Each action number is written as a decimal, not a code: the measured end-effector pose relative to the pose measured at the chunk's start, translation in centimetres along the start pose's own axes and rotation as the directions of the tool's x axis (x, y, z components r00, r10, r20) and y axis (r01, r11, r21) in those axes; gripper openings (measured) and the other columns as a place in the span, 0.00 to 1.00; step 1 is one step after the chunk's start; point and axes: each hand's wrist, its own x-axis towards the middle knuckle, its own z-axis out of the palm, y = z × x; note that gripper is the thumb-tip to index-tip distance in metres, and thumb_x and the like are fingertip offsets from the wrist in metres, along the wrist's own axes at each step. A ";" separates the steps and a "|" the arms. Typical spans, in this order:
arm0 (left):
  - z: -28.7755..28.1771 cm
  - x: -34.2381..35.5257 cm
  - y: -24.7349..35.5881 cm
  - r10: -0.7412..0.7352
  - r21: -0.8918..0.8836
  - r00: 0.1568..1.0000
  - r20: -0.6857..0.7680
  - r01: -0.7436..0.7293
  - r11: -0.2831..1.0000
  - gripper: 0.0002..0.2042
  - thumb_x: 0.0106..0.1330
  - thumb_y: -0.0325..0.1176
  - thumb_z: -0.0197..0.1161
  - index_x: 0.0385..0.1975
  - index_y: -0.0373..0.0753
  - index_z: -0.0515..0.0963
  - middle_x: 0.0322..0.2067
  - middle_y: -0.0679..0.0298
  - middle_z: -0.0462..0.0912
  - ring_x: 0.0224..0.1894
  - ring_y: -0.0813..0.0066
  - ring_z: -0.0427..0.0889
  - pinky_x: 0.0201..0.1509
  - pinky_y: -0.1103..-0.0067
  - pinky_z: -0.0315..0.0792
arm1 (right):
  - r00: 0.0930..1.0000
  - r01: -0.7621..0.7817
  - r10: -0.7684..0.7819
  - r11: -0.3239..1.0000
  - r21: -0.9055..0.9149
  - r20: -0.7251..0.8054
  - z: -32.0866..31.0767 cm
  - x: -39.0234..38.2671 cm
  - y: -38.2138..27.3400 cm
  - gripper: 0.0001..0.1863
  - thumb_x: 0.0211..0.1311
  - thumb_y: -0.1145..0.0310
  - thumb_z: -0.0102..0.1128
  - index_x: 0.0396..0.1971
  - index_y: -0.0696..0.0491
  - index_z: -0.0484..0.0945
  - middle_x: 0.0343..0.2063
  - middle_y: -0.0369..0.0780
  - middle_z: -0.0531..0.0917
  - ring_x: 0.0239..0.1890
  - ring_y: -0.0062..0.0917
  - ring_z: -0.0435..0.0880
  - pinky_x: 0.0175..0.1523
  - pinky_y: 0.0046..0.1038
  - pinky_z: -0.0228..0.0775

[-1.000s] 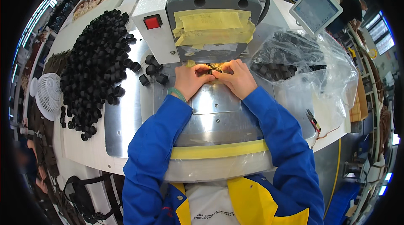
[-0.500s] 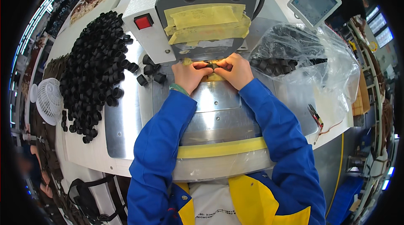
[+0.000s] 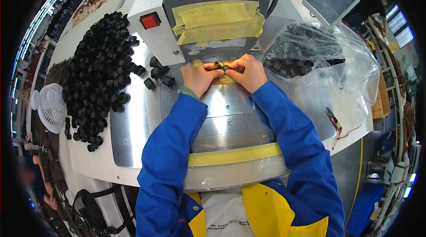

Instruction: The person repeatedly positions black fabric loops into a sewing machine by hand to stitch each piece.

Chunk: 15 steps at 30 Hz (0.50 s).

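Under the head of a grey industrial sewing machine (image 3: 213, 37), my left hand (image 3: 197, 79) and my right hand (image 3: 249, 75) meet, fingers closed. Between their fingertips is a small black band loop (image 3: 224, 68), partly covered by the fingers. Warm light falls on the spot just behind it. Several more black loops (image 3: 167, 81) lie loose to the left of my left hand. Beneath my wrists stretches the shiny metal work plate (image 3: 228, 99).
A large pile of black loops (image 3: 100, 73) covers the left side. At the right lie a clear plastic bag (image 3: 341, 55) with loops inside and a pair of nippers (image 3: 333, 119). A screen (image 3: 330, 0) stands behind; a white plastic fan-like object (image 3: 52, 106) sits far left.
My fingertips have shifted very slightly at the black loop. The warm light under the machine head shows more brightly. Both forearms stay nearly in place.
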 end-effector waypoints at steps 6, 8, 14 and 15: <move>-0.3 0.2 -0.8 0.020 -0.047 1.000 0.000 -0.020 0.999 0.14 0.39 0.42 0.68 0.21 0.38 0.81 0.21 0.63 0.81 0.24 0.73 0.79 0.40 0.83 0.67 | 0.999 0.044 -0.045 0.998 -0.051 -0.006 0.4 0.1 0.0 0.09 0.37 0.68 0.65 0.20 0.55 0.78 0.21 0.39 0.75 0.29 0.32 0.73 0.33 0.30 0.66; -0.2 0.3 -0.9 0.036 -0.060 0.999 -0.003 -0.036 0.998 0.14 0.39 0.43 0.67 0.20 0.38 0.81 0.21 0.64 0.81 0.24 0.73 0.79 0.40 0.83 0.66 | 0.997 0.071 -0.072 0.995 -0.069 -0.013 0.4 0.1 0.0 0.08 0.37 0.68 0.65 0.20 0.55 0.78 0.21 0.39 0.76 0.29 0.33 0.73 0.34 0.30 0.66; 0.0 0.5 -0.5 -0.012 0.016 0.999 0.050 0.011 1.000 0.10 0.44 0.31 0.68 0.25 0.33 0.79 0.24 0.65 0.80 0.26 0.83 0.76 0.32 0.87 0.70 | 1.000 0.024 -0.023 0.999 -0.041 0.006 0.2 0.1 0.0 0.08 0.36 0.68 0.65 0.19 0.54 0.78 0.21 0.39 0.76 0.29 0.33 0.73 0.35 0.31 0.65; -0.2 0.4 -0.4 -0.051 -0.045 0.997 0.060 0.054 0.998 0.10 0.44 0.31 0.68 0.25 0.33 0.79 0.25 0.65 0.80 0.26 0.83 0.76 0.32 0.87 0.70 | 0.999 0.046 -0.046 0.997 -0.061 0.003 0.2 0.1 0.0 0.08 0.36 0.68 0.65 0.19 0.54 0.78 0.21 0.39 0.76 0.29 0.33 0.73 0.35 0.31 0.65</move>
